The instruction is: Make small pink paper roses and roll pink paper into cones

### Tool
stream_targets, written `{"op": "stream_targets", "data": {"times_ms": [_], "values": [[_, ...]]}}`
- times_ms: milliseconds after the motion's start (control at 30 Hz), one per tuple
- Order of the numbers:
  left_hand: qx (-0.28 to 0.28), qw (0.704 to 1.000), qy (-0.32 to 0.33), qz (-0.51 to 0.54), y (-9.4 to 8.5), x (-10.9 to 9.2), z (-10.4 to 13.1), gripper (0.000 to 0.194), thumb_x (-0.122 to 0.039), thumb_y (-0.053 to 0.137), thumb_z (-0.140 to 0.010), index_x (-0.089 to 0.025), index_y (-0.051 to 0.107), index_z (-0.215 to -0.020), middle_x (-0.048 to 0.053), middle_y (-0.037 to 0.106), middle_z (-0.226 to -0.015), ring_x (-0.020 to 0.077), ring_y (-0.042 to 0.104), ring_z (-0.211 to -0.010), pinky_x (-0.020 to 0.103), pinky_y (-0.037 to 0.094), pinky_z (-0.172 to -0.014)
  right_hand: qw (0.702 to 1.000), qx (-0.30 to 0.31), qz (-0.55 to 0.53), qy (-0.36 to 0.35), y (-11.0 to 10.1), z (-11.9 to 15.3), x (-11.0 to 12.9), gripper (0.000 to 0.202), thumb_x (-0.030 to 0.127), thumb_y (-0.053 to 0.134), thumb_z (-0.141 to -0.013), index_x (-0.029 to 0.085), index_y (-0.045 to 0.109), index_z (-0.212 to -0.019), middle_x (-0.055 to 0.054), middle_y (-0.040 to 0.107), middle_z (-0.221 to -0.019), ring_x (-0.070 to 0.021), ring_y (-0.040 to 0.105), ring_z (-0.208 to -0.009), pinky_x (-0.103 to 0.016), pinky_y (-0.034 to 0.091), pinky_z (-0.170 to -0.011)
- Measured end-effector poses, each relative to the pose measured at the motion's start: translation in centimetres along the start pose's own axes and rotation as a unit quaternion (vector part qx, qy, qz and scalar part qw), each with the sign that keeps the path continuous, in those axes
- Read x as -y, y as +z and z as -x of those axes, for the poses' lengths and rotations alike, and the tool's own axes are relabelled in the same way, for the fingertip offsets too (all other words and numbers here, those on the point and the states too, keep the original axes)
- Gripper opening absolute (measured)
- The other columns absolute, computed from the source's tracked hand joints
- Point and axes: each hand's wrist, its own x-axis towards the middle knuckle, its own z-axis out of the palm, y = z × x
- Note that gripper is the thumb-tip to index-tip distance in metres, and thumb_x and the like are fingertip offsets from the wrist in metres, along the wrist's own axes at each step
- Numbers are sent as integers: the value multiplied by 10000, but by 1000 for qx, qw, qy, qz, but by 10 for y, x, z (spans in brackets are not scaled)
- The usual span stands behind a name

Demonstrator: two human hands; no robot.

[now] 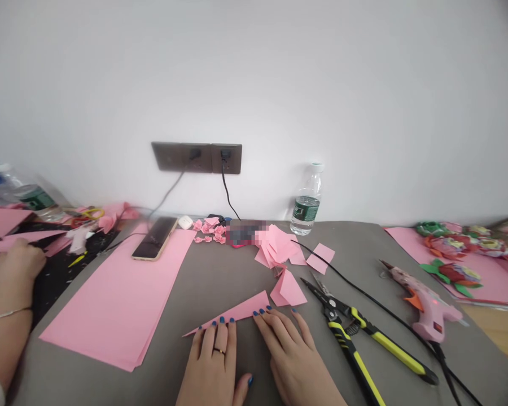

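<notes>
A narrow, pointed piece of folded pink paper [241,307] lies on the grey table mat in front of me. My left hand [214,361] rests flat with its fingertips along the paper's lower edge, and a dark ring is on one finger. My right hand [292,352] lies beside it, fingers stretched out, tips on the paper's wider right end. Both hands have blue nails and grip nothing. Just beyond the right fingertips are a folded pink paper piece [288,288] and a loose pile of pink paper squares [275,245].
Black-and-yellow pliers [342,327] and a pink glue gun [427,304] with its cord lie to the right. Long pink sheets [118,304] bear a phone [156,239] on the left. A water bottle [307,200] stands near the wall. Another person's hand [19,265] works at far left.
</notes>
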Motion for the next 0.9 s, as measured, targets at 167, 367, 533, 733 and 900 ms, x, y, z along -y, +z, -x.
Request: {"op": "stream_targets", "data": {"times_ms": [167,367,533,733,900], "values": [[37,999,-5,-7,10,0,4,470,-407,528,-908,-147,621,-1288,108,681,-1155,299,550,-1043,424,428,-875,1000,12,-22,9,3,3,-2,503,85,503,-760,170,595,-1247,-69,703,-1185,-233,578,-1083,-412,312,-1002],[32,999,-5,-12,11,0,3,456,-397,539,-907,-139,634,-1270,113,683,-1140,302,551,-1027,431,427,-856,998,19,-56,26,3,5,-3,554,87,510,-731,177,589,-1272,-80,688,-1233,-238,592,-1096,-400,335,-952],[21,1000,2,-3,4,0,0,449,-403,536,-917,-120,644,-1249,116,685,-1119,303,540,-1021,439,398,-860,996,46,-63,37,1,5,-1,613,44,462,-716,158,569,-1308,-101,658,-1288,-259,552,-1184,-431,322,-1005],[8,1000,-17,14,-7,-4,-11,459,-416,499,-936,-69,681,-1176,139,697,-1060,311,541,-994,454,387,-847,993,96,-67,12,-1,5,-1,679,-8,403,-717,108,508,-1378,-106,551,-1441,-255,443,-1338,-477,306,-1103],[13,1000,-26,3,-10,-7,-15,469,-437,499,-935,-87,676,-1193,140,691,-1074,313,539,-1006,459,399,-849,990,115,-78,22,-2,5,-1,709,-16,417,-714,150,511,-1397,-101,557,-1439,-264,472,-1325,-501,348,-1092]]}}
